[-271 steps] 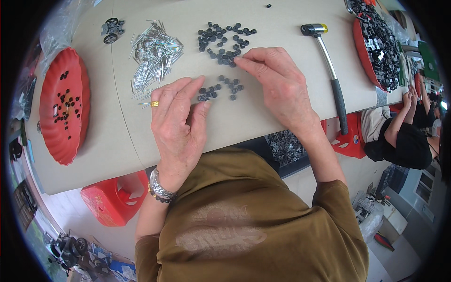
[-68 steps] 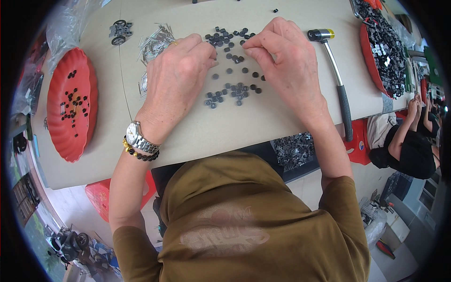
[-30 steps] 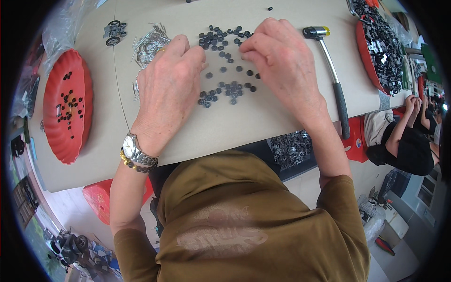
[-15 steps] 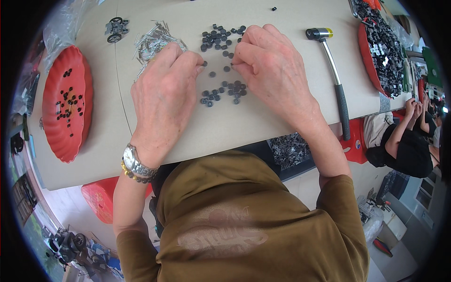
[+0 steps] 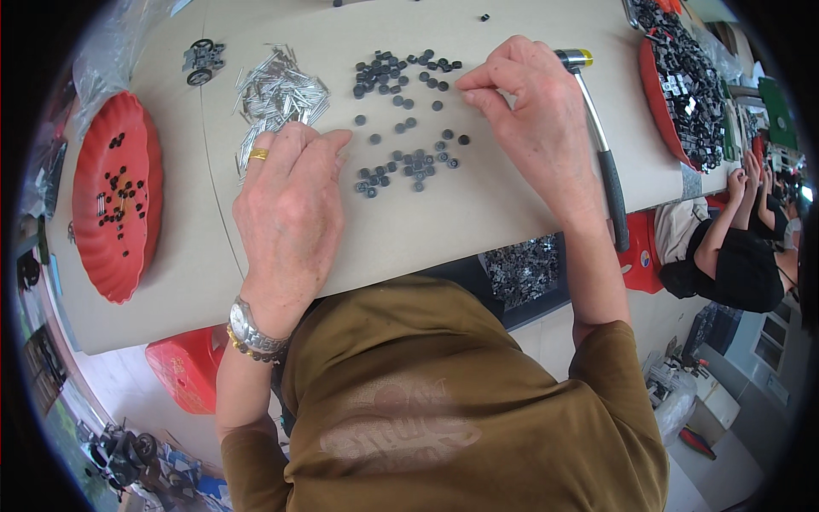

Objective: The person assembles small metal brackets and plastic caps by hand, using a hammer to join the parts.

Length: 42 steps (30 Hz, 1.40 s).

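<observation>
Small round black wheels lie on the table in loose groups: a dense far cluster and a nearer cluster, with several single ones between. My left hand rests just in front of a heap of thin silver metal pins. Its thumb stretches out toward the wheels, apart from the fingers, and nothing shows in it. At the right of the far cluster is my right hand, thumb and forefinger tips brought together in a pinch. Whatever sits between those tips is too small to tell.
A hammer with a yellow-and-black head lies beside my right hand. The red scalloped dish at left holds small black pieces. Another red dish, heaped with dark parts, stands far right. A small wheeled assembly lies far left.
My hands have drawn apart: the left moved back toward me and its thumb opened from the fingers, while the right moved to the right. More single wheels show between them.
</observation>
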Available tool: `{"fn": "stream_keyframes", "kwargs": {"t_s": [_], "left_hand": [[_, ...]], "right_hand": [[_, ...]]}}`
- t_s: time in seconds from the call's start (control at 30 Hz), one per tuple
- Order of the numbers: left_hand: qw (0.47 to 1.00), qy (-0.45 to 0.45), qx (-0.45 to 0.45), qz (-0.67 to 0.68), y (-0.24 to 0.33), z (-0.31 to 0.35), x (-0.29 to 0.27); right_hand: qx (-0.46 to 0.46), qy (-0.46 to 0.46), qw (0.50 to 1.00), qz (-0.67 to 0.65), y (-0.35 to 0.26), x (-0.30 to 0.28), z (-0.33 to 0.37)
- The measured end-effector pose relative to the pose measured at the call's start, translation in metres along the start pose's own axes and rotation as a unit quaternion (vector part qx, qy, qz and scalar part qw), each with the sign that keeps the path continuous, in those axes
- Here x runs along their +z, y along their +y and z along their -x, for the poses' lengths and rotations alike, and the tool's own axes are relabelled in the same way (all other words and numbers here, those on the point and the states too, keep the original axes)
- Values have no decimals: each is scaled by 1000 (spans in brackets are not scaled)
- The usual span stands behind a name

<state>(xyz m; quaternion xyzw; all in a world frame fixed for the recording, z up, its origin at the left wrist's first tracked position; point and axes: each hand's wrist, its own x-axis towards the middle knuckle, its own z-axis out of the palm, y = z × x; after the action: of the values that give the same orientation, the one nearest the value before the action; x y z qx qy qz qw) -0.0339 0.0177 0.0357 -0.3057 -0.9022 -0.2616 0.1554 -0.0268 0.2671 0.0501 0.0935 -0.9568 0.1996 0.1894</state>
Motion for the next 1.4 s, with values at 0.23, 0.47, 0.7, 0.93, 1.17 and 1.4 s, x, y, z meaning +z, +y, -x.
{"fn": "stream_keyframes", "kwargs": {"t_s": [0.23,0.47,0.7,0.93,1.17,1.4], "left_hand": [[997,-29,13,-73,9,0,10],[998,-9,3,-65,8,4,11],[999,34,9,-15,12,24,3],[997,68,-16,41,13,47,4],[995,84,-34,53,16,49,5],[993,97,-35,60,17,51,5]], "right_hand": [[-29,33,998,-38,2,19,10],[-59,12,997,-50,-1,23,5],[-79,-2,996,-29,2,27,2],[-78,-12,997,-3,-5,23,5],[-66,0,997,-27,-4,27,4],[-61,32,996,-51,-14,29,-7]]}}
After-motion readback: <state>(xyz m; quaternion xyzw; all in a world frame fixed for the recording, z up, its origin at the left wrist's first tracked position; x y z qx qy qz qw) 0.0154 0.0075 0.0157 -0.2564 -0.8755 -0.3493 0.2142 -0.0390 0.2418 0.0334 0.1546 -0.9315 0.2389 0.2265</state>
